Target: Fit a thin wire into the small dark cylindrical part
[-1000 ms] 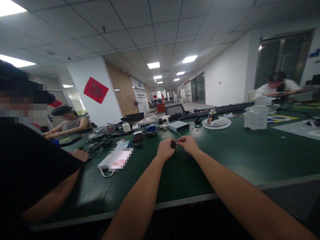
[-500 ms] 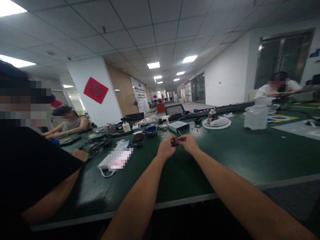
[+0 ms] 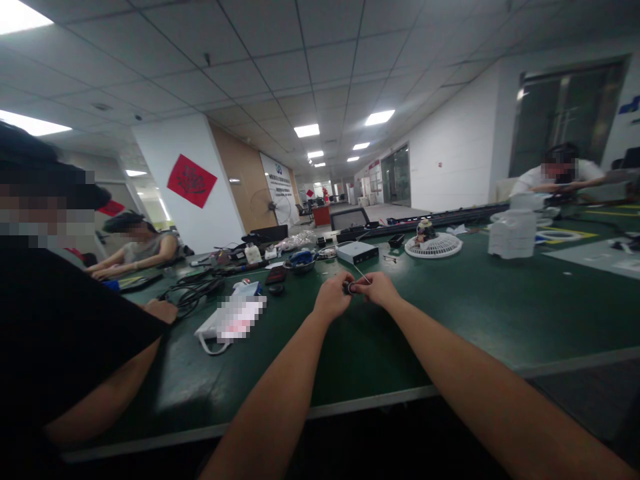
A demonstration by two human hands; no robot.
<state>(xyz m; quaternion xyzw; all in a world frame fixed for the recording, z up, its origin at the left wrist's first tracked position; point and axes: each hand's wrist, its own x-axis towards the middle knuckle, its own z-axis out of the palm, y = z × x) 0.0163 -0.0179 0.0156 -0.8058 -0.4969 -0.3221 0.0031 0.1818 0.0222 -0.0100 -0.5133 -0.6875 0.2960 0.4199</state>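
Observation:
Above the green table, my left hand is closed on a small dark round part too small to name. My right hand meets it from the other side, fingertips pinched against the part. From those right fingers a thin, pale metal rod slants up and to the left; its kind is unclear. Just beyond both hands lies a flat silver-and-black box. The palms and most fingertips are hidden from me.
A white fan grille with a motor on it and a white plastic housing stand to the right. Left are a white pouch, a black mouse and cables. A co-worker's arm rests close on the left.
Both hands stay nearly in place. The thin rod has tilted slightly, and the right fingers have shifted a little on the dark part.

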